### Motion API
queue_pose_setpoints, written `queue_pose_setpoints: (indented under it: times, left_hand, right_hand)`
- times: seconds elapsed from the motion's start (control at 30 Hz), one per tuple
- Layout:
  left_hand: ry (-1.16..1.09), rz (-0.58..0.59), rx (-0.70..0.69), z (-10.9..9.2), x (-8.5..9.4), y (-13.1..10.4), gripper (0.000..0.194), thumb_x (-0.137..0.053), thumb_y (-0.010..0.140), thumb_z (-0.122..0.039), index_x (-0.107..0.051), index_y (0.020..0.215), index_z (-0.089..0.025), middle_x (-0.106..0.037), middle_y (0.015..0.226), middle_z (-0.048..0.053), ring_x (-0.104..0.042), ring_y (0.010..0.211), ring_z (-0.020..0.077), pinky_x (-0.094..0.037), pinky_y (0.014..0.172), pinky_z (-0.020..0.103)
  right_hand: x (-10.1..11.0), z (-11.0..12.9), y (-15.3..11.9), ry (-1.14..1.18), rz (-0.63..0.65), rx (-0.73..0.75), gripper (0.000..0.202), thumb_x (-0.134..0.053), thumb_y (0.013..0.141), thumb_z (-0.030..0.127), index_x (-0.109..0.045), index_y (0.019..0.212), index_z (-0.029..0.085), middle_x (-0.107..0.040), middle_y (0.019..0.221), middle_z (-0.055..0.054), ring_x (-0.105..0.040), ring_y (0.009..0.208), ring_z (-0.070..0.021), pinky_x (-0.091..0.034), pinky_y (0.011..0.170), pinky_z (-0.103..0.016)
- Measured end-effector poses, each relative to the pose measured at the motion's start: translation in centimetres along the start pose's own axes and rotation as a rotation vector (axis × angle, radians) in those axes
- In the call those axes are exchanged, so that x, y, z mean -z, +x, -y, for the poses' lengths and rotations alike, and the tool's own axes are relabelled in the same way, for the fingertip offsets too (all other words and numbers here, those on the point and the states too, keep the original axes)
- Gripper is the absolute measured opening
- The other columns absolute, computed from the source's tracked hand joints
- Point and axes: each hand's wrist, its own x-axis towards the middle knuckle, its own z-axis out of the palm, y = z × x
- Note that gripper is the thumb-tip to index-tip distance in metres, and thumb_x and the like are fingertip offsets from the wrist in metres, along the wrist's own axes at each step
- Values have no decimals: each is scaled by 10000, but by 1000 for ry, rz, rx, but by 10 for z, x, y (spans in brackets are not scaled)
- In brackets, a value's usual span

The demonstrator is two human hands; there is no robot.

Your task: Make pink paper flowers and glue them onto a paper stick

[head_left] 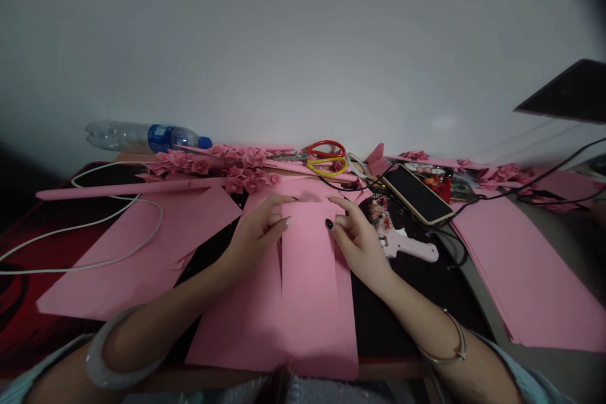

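Note:
A narrow pink paper strip (308,259) stands out in the middle, over wider pink sheets (237,322) that reach the table's front edge. My left hand (258,230) pinches the strip's upper left edge between thumb and index finger. On the opposite side my right hand (357,237) pinches its upper right edge, the dark-nailed thumb on the near face. The strip's lower part lies over the sheets below.
Folded pink paper flowers (246,158), scissors with red and yellow handles (326,167), a plastic bottle (127,137) and a phone (419,194) line the back. A pink glue gun (411,246) sits right of my right hand. Pink sheets (530,278) lie far right; a white cable (142,252) crosses the left.

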Motion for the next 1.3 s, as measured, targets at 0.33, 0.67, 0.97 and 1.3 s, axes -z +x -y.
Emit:
queue_pose_setpoints:
  times: [0.33,0.67,0.97,1.3]
  left_hand:
    - [-205,-491,35,-17,24,13,324,-602,877,-333,-472,1163,-253,-409,561,-92,-399,482,95,-316,466,214]
    - [-95,29,117,-9,12,9,212,-483,921,-405,-509,852,-206,-425,421,-97,-358,346,74,-247,391,205]
    - [122,-16,-102,-11,7,-2,146,-450,928,-286,-525,844,-194,-537,480,-77,-520,433,81,-414,473,185]
    - [50,184,251,-8,1,9,188,-471,893,-344,-506,795,-188,-445,338,-104,-445,272,101,-304,353,186]
  right_hand:
    - [5,5,6,56,243,-276,244,-589,840,389,-551,772,159,-262,545,95,-205,502,-71,-163,479,-227]
    - [4,5,5,25,60,-172,313,-573,851,330,-383,634,208,-286,514,101,-245,461,-61,-198,450,-206]
    - [5,5,1,-18,47,-62,102,-491,892,207,-538,981,189,-480,505,89,-454,431,-82,-341,458,-191]
    - [-1,1,5,-16,146,-282,51,-496,860,254,-491,872,205,-366,405,141,-376,278,-82,-304,328,-181]
